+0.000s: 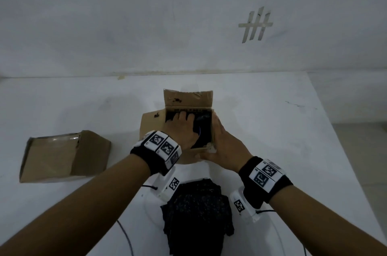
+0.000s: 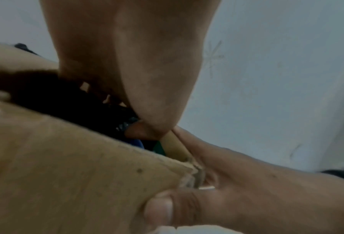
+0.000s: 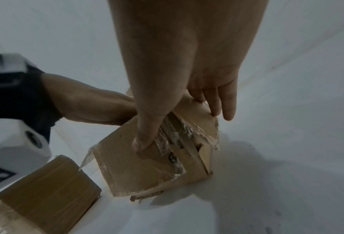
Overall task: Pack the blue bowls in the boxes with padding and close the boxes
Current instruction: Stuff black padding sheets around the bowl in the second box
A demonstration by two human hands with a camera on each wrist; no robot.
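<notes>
An open cardboard box (image 1: 188,98) stands mid-table, its far flap up. Inside lies dark padding (image 1: 204,118), and a sliver of a blue bowl (image 1: 200,130) shows beside it; the left wrist view shows the same blue rim (image 2: 136,142) under my thumb. My left hand (image 1: 182,128) reaches into the box, fingers spread flat on the padding. The fingertips are lost in the dark. My right hand (image 1: 222,144) grips the box's near right corner, thumb (image 3: 145,142) on the taped near wall (image 3: 131,171) and fingers along the right side.
A second, closed cardboard box (image 1: 62,157) lies on its side at the left. A heap of dark padding (image 1: 196,214) sits close to my body, between my forearms. The white table's right edge (image 1: 335,130) runs diagonally; a wall stands behind.
</notes>
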